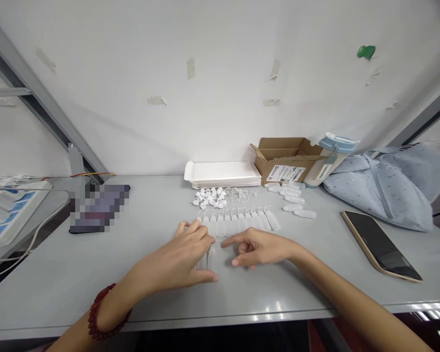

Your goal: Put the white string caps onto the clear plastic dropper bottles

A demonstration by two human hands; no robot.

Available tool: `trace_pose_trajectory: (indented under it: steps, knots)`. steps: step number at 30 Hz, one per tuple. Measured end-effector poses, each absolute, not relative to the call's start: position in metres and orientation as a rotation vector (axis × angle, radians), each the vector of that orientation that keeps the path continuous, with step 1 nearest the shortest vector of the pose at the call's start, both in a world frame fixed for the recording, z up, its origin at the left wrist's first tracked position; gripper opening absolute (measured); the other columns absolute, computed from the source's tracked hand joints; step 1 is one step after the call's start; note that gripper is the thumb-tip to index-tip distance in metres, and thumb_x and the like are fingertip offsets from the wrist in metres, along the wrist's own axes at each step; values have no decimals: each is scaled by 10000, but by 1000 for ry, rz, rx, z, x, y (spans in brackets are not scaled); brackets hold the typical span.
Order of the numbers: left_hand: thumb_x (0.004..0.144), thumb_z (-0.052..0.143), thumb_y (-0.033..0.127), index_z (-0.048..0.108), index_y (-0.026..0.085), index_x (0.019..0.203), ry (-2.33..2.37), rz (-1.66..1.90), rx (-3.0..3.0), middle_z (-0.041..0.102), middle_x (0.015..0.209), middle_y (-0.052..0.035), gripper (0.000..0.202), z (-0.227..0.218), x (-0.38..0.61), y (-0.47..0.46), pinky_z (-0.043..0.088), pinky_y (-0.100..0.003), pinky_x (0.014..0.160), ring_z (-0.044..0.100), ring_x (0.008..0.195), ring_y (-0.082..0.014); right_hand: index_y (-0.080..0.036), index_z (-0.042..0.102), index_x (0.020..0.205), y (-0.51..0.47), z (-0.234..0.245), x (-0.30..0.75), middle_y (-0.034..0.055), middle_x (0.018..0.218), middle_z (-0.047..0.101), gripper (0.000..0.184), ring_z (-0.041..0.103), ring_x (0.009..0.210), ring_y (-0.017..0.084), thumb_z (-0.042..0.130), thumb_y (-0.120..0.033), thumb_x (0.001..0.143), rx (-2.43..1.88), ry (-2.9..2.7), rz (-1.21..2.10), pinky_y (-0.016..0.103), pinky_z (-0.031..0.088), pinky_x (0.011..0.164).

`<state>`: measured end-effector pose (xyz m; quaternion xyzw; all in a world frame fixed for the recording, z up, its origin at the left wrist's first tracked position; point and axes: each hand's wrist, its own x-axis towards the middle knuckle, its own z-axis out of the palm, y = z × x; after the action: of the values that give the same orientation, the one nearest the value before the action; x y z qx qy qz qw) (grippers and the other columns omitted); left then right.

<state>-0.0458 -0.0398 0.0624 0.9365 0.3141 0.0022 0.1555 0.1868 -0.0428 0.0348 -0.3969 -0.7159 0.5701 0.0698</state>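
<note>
My left hand (185,254) rests on the grey table (95,274), fingers curled round a small translucent plastic bottle (209,258) lying near the front. My right hand (258,247) is just right of it, index finger stretched toward the bottle's top, the other fingers curled under. Right behind both hands lies a row of several similar bottles (238,220) side by side. Farther back sits a heap of small white caps (209,197) and some thin white loops (240,193).
A stack of flat white trays (223,173), an open cardboard box (284,159), loose bottles (293,198) and a tumbler (332,159) stand at the back. A phone (381,244) and a blue cloth bag (385,186) lie right. A power strip (7,210) is at far left.
</note>
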Motion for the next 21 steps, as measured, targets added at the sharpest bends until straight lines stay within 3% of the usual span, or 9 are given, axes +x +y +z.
trace_pose_trajectory:
  steps: [5, 8, 12, 16, 21]
  knots:
    - [873, 483, 361, 565, 198, 938, 1040, 211, 2548, 546, 877, -31, 194, 62, -43, -29, 357, -369, 816, 448, 919, -218, -126, 583, 1175, -35, 46, 200, -63, 498, 467, 474, 326, 419, 54, 578, -425, 807, -1258, -1890, 1457, 193, 272, 428]
    - [877, 433, 295, 568, 195, 877, 1096, 290, 2520, 559, 861, -30, 168, 63, -39, -16, 377, -372, 815, 458, 923, -214, -127, 600, 1094, -24, 49, 219, -48, 535, 480, 417, 343, 414, 66, 515, -437, 829, -1438, -1704, 1095, 209, 288, 431]
    - [853, 415, 242, 590, 186, 818, 1100, 315, 2607, 585, 830, -35, 187, 64, -23, 11, 395, -380, 803, 482, 892, -218, -118, 614, 979, -2, 38, 251, -21, 551, 522, 327, 471, 504, 121, 487, -378, 826, -1591, -1683, 468, 250, 374, 541]
    - [838, 416, 211, 631, 176, 776, 1156, 300, 2775, 618, 813, -51, 227, 58, 4, 49, 412, -344, 751, 507, 881, -229, -145, 600, 1003, 14, 18, 273, 35, 700, 629, 260, 561, 634, 165, 465, -265, 815, -1655, -1706, 146, 281, 423, 636]
    - [827, 408, 154, 658, 129, 906, 1259, 333, 2862, 627, 882, -138, 263, 43, 38, 89, 402, -384, 700, 488, 922, -294, -134, 594, 1021, 23, 5, 288, 85, 829, 647, 271, 593, 789, 209, 430, -165, 807, -1661, -1857, -133, 308, 444, 714]
